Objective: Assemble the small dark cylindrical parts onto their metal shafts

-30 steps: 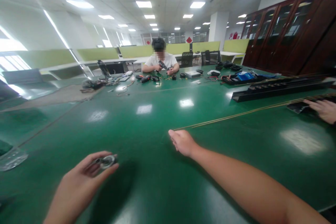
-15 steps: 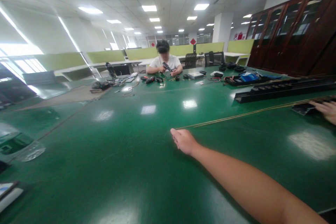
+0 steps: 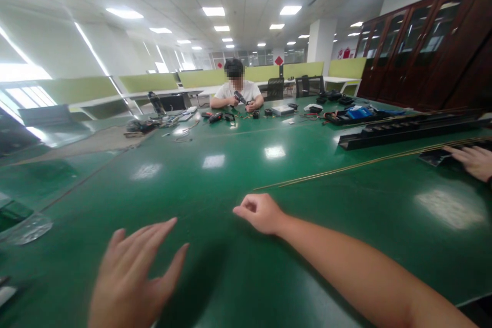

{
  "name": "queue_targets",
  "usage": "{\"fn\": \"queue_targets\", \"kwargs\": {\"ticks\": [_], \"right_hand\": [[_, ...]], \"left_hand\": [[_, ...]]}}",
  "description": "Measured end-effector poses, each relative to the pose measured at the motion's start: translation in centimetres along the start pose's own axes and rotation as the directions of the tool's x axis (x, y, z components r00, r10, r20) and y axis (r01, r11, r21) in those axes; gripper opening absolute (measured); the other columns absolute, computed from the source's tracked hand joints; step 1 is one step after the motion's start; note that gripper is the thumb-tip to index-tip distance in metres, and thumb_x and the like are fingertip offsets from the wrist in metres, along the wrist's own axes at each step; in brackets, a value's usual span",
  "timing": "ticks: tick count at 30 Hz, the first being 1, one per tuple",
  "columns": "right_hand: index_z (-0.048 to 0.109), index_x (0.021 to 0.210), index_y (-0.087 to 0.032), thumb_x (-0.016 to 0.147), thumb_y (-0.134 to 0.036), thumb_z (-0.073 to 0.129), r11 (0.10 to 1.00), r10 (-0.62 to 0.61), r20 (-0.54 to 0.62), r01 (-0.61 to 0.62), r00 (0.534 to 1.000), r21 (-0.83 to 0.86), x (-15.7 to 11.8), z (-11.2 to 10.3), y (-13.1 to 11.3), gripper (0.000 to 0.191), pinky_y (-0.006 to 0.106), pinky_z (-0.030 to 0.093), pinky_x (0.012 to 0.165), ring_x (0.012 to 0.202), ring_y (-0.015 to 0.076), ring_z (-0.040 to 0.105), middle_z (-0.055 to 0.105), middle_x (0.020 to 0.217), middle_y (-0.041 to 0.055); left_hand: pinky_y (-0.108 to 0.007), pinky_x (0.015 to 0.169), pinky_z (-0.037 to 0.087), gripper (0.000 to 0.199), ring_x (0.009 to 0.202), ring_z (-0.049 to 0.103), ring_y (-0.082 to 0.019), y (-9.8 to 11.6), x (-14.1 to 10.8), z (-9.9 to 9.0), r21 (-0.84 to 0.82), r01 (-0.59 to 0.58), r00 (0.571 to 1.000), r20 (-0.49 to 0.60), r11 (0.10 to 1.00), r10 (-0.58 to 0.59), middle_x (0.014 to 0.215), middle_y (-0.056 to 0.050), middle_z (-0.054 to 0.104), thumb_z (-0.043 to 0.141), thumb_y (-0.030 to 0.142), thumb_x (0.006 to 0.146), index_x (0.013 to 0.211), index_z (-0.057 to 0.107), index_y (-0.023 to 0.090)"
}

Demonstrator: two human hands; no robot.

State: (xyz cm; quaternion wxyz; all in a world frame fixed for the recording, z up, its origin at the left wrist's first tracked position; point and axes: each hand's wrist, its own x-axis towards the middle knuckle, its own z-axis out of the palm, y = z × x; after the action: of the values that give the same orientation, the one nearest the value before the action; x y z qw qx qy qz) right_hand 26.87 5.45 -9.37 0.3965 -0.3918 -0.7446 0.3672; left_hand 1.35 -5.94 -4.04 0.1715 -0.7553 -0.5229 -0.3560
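My left hand [image 3: 134, 274] has come in at the lower left, over the green tabletop [image 3: 192, 164]. Its fingers and thumb are apart and it holds nothing. My right hand [image 3: 261, 212] is near the middle of the table with its fingers curled in and thumb pointing left; nothing shows in it. Just beyond it lie the ends of thin brass-coloured rods [image 3: 330, 170], apart from the hand. They run off to the right, past another person's hand [image 3: 474, 160], which rests on a black metal profile [image 3: 436, 156].
A long black channel [image 3: 361, 139] lies behind the rods. A co-worker [image 3: 251, 91] across the table holds a power drill [image 3: 240, 97]. A tray with blue items [image 3: 359, 112] and several tools stand along the far side. A clear plastic bottle [image 3: 28, 228] lies at left.
My left hand has entered at the lower left. My right hand has drawn back slightly from the rod ends, its fingers now curled. The view has shifted a little.
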Motion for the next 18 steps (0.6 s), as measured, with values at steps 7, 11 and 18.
{"fn": "queue_targets", "kwargs": {"ticks": [7, 11, 18], "right_hand": [[0.066, 0.074, -0.017, 0.080, -0.046, 0.068, 0.998, -0.046, 0.055, 0.047, 0.997, -0.030, -0.4, 0.3, 0.0, 0.030, 0.022, 0.034, 0.053, 0.057, 0.0108, 0.050, 0.060, 0.063, -0.0020], [0.060, 0.065, -0.017, 0.079, -0.041, 0.069, 0.997, -0.059, 0.069, 0.062, 0.996, -0.053, -0.4, 0.2, -0.1, 0.030, 0.021, 0.033, 0.053, 0.056, 0.0101, 0.048, 0.055, 0.059, -0.0036], [0.068, 0.073, -0.016, 0.091, -0.049, 0.056, 0.990, -0.082, 0.220, 0.054, 0.972, 0.132, -0.4, -0.6, -0.5, 0.039, 0.022, 0.035, 0.055, 0.055, 0.0103, 0.050, 0.055, 0.057, -0.0036]], "left_hand": [[-0.028, 0.079, 0.056, 0.033, 0.091, 0.067, -0.019, 4.8, 4.1, 6.3, -0.240, -0.129, 0.934, 0.297, 0.962, 0.199, 0.109, -0.006, 0.066, 0.059, 0.028, 0.086, 0.119, 0.061, 0.025], [-0.026, 0.072, 0.054, 0.033, 0.080, 0.066, -0.018, 5.4, 4.9, 7.9, -0.299, -0.115, 0.916, 0.337, 0.947, 0.218, 0.094, -0.005, 0.068, 0.054, 0.014, 0.080, 0.109, 0.065, 0.022], [-0.031, 0.076, 0.056, 0.019, 0.083, 0.068, -0.021, 2.4, 2.7, 4.0, -0.221, -0.009, 0.977, 0.205, 0.975, 0.056, 0.097, -0.002, 0.072, 0.061, 0.034, 0.087, 0.104, 0.069, 0.027]]}}
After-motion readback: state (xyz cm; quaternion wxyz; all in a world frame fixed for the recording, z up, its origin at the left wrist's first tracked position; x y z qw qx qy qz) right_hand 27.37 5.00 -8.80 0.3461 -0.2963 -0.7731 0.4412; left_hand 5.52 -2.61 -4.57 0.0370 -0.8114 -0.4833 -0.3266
